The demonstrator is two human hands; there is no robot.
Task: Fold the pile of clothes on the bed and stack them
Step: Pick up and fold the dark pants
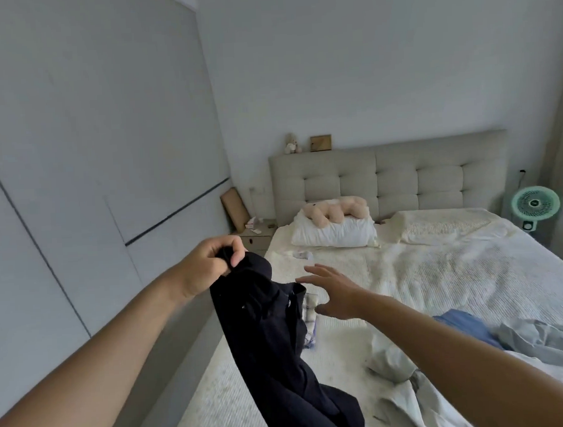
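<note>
My left hand (208, 266) grips the waistband of a pair of black trousers (274, 347) and holds them up over the bed's left edge; they hang down with the lower part bunched on the bed (440, 277). My right hand (335, 293) is spread open in the air just right of the trousers' waist, touching nothing. A folded checked garment (310, 319) lies on the bed behind the trousers, partly hidden. A loose pile of pale grey clothes (525, 347) with a blue garment (462, 326) lies at the right.
At the head of the bed sits a white pillow (333, 233) with a plush toy (335, 210) on it, below a padded headboard (385, 175). A bedside table (255, 236) stands left of it, wardrobe doors (77, 191) along the left, a green fan (535, 205) at far right.
</note>
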